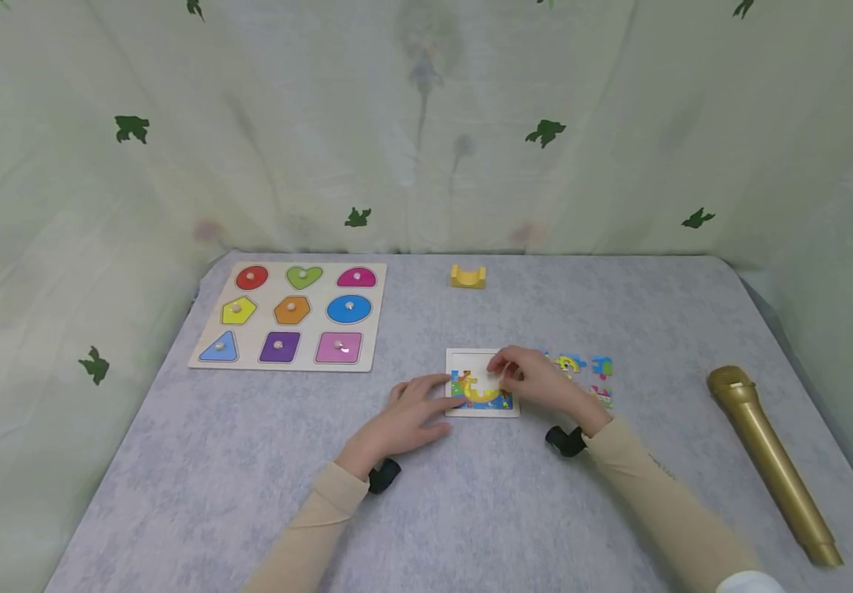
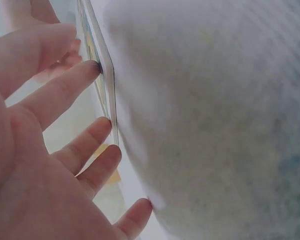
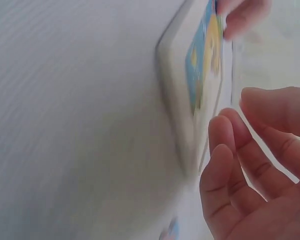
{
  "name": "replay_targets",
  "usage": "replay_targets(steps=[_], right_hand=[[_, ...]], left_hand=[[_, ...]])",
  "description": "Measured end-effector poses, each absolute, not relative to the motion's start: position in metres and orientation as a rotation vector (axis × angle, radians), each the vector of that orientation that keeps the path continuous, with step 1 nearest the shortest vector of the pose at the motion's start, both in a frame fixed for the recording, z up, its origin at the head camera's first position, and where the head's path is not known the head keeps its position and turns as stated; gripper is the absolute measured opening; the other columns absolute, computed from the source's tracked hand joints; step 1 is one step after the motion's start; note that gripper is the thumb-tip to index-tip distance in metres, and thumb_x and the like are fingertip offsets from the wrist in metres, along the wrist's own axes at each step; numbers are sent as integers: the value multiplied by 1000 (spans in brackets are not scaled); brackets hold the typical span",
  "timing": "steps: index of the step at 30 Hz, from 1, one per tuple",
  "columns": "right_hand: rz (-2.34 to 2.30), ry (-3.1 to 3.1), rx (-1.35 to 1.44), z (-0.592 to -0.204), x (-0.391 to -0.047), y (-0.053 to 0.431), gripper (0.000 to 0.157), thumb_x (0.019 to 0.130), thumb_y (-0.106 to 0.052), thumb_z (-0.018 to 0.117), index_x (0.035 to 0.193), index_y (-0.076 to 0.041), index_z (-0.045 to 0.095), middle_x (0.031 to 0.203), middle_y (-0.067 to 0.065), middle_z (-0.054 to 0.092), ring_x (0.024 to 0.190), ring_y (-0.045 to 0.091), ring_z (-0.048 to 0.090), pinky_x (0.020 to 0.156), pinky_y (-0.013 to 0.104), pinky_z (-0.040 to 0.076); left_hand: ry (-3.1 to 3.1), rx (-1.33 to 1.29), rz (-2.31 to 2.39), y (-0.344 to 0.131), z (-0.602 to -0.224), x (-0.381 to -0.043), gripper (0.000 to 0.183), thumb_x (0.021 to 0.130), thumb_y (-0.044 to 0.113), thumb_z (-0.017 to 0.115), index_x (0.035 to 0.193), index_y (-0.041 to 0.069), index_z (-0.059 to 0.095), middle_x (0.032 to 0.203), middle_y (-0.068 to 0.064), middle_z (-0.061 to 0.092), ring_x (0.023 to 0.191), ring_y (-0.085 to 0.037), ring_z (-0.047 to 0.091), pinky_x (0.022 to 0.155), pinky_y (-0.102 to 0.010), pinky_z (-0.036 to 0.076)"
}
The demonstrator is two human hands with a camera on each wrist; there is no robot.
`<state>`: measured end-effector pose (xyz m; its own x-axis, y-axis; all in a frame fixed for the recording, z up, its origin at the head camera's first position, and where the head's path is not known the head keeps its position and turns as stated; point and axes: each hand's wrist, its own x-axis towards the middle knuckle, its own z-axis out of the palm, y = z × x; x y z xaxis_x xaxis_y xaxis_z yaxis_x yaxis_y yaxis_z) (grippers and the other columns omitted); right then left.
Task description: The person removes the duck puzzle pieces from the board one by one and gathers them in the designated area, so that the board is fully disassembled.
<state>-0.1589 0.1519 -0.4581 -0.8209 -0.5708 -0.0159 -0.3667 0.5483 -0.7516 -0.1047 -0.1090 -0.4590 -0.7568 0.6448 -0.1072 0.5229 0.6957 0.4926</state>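
Note:
A small jigsaw puzzle in a white tray [image 1: 482, 413] lies mid-table, its lower part filled with a yellow and blue picture. My left hand [image 1: 413, 416] has its fingers spread and touches the tray's left side; in the left wrist view, the fingertips [image 2: 92, 70] meet the tray's edge. Over the tray's right side is my right hand [image 1: 538, 380], fingers bent and thumb close to the index finger. The right wrist view shows the bent fingers [image 3: 220, 165] beside the tray, but whether they pinch a piece is unclear. Loose puzzle pieces [image 1: 601, 367] lie right of that hand, partly hidden.
At the back left lies a shape board [image 1: 308, 328] with several coloured knobbed shapes. A small yellow cradle-shaped block [image 1: 468, 277] stands near the back edge. On the right is a gold microphone [image 1: 775, 465]. Pale curtains with green leaf patterns [image 1: 546, 133] surround the table.

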Motion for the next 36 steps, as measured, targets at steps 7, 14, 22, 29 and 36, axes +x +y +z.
replay_targets(steps=[7,14,22,29,36], right_hand=[[-1148,2477,-849,-458,-164,123,26,84,8,57,107,-1,64,104,6,63,83,16,55,74,31,47],[-1179,2437,-868,-460,-167,114,27,83,9,55,105,-1,65,102,6,64,85,17,56,76,31,47],[-1221,2398,-881,-464,-172,112,30,83,11,53,106,-3,65,104,7,58,90,21,57,79,33,47],[-1232,2380,-928,-469,-176,109,24,85,12,55,96,-5,66,97,3,61,85,17,55,78,31,47],[-1287,2461,-835,-468,-177,113,20,86,10,56,90,-7,66,92,0,64,85,18,57,78,34,48]], left_hand=[[2624,949,677,-113,-462,-104,43,97,29,58,139,19,54,149,-14,30,136,-33,25,103,-57,20],[2625,952,678,-114,-464,-105,43,97,29,57,139,19,54,150,-13,30,136,-34,26,101,-56,21],[2631,933,659,-113,-463,-105,42,98,29,56,138,22,54,150,-11,31,136,-33,26,101,-56,21],[2629,921,655,-113,-461,-105,42,98,30,56,138,22,54,150,-10,31,136,-33,26,101,-56,21],[2625,913,661,-112,-459,-105,41,98,29,55,138,21,55,149,-11,32,135,-33,27,101,-57,21]])
